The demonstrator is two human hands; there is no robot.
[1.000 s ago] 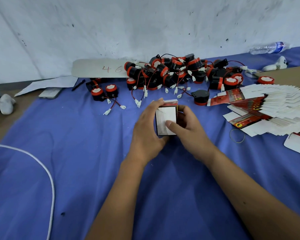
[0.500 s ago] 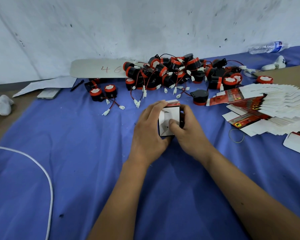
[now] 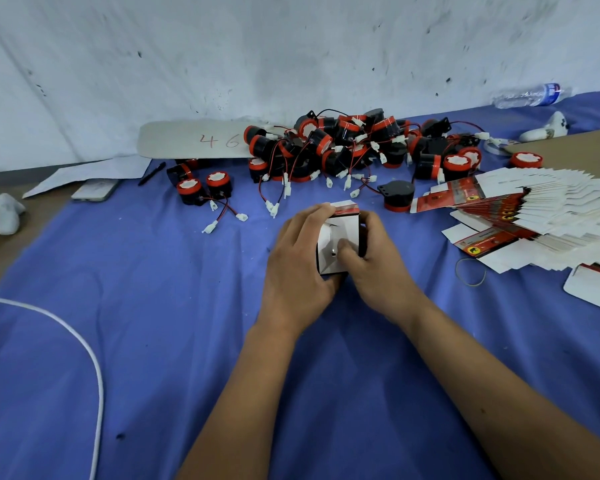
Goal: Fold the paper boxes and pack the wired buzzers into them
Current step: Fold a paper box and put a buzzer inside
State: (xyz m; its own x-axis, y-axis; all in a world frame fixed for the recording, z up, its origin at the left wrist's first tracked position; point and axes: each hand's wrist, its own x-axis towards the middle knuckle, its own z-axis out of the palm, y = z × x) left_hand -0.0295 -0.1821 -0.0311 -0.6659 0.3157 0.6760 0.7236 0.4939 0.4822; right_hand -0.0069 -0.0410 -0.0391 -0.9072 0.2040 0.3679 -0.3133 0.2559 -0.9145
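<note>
I hold the small paper box (image 3: 340, 237) above the blue cloth (image 3: 153, 323), just in front of the pile of wired buzzers (image 3: 347, 147). My left hand (image 3: 300, 268) curls its fingers round the box's left side and top edge. My right hand (image 3: 378, 265) grips the right side, thumb pressing the white flap inward. The fanned stack of flat boxes (image 3: 534, 209) lies right of the pile.

Ahead of me a blue cloth (image 3: 153, 341) covers the tabletop. A white cable (image 3: 84, 344) curves at left; a phone (image 3: 96, 190), pen (image 3: 151, 173), rubber band (image 3: 470, 271) and water bottle (image 3: 530, 96) lie around.
</note>
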